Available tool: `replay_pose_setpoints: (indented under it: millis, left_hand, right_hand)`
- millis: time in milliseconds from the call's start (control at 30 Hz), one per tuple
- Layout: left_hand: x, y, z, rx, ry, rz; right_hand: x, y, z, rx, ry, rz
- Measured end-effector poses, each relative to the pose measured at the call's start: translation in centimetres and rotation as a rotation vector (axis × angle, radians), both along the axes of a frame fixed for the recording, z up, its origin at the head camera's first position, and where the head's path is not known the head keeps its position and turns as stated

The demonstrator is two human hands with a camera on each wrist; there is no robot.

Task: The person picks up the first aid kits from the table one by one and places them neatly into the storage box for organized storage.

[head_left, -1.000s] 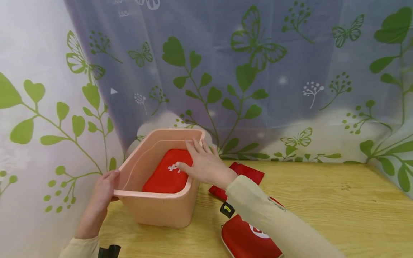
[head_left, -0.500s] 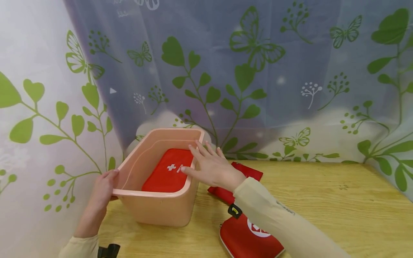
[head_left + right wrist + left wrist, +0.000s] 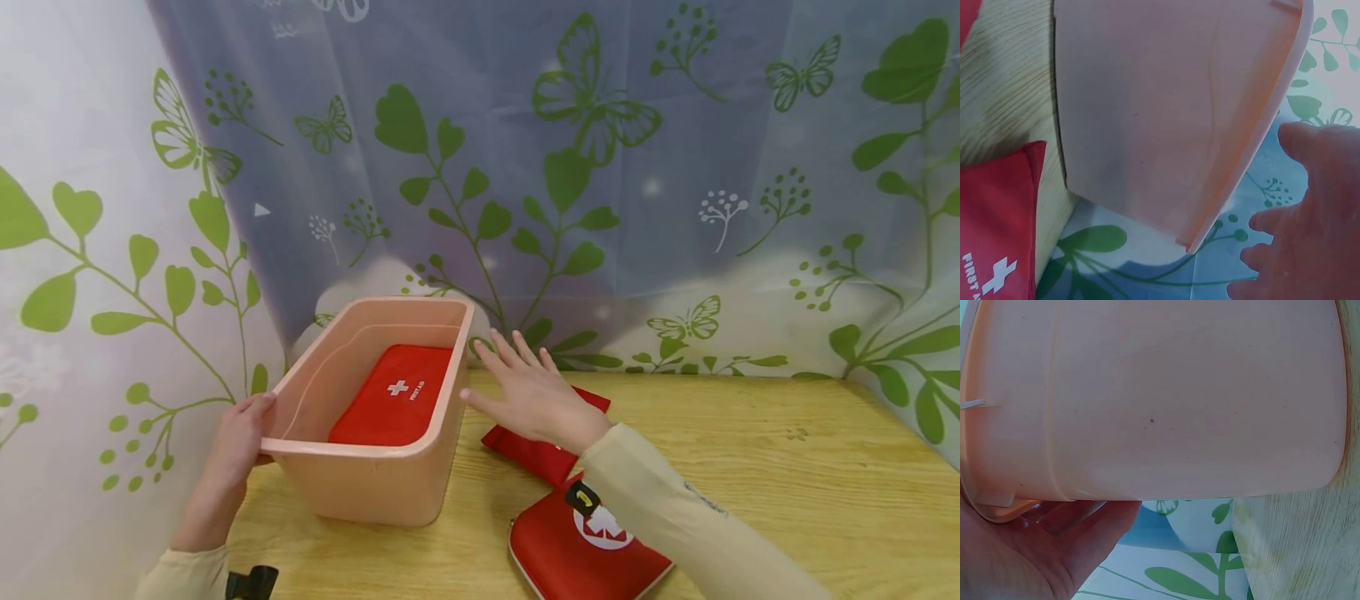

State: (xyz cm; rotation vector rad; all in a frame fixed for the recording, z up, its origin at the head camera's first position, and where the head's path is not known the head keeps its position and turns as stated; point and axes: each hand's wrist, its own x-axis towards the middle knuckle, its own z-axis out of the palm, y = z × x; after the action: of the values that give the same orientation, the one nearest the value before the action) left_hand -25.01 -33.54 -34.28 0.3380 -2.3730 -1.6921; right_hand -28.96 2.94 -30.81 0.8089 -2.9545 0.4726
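A pink plastic bin (image 3: 367, 483) stands on the table at left in the head view. Inside it lies a red first aid pouch (image 3: 382, 408) with a white cross. My left hand (image 3: 238, 442) grips the bin's near left rim corner, its fingers partly hidden under the rim in the head view. In the left wrist view that hand (image 3: 1054, 550) curls around the rim beside the bin's wall (image 3: 1197, 412). To the right of the bin, my right hand (image 3: 532, 396) hovers with spread fingers, holding nothing. Its fingertips (image 3: 1257, 219) stand apart from the bin's rim in the right wrist view.
Under my right hand lies a flat red first aid pouch (image 3: 528, 454), partly covered. Nearer me is a rounded red case (image 3: 562, 558) with a white circle emblem, overlapped by my right sleeve. A patterned curtain (image 3: 675, 208) rises behind the wooden table (image 3: 787, 467).
My right hand has moved right, from over the bin's right rim to beside the bin. The left hand keeps its hold, and the pouch inside the bin now shows fully uncovered by the hand.
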Motion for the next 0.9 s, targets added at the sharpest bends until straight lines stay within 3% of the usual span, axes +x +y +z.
replay_pose_setpoints:
  millis: [533,900]
  left_hand:
    - [-0.1,0.1,-0.2,0.012,0.001,-0.002]
    - [0.0,0.1,-0.1,-0.01,-0.011,-0.005]
  right_hand:
    - [2.0,4.9,-2.0,-0.077,0.001,0.001]
    - [4.0,7.4,-4.9,-0.074,-0.037,-0.017]
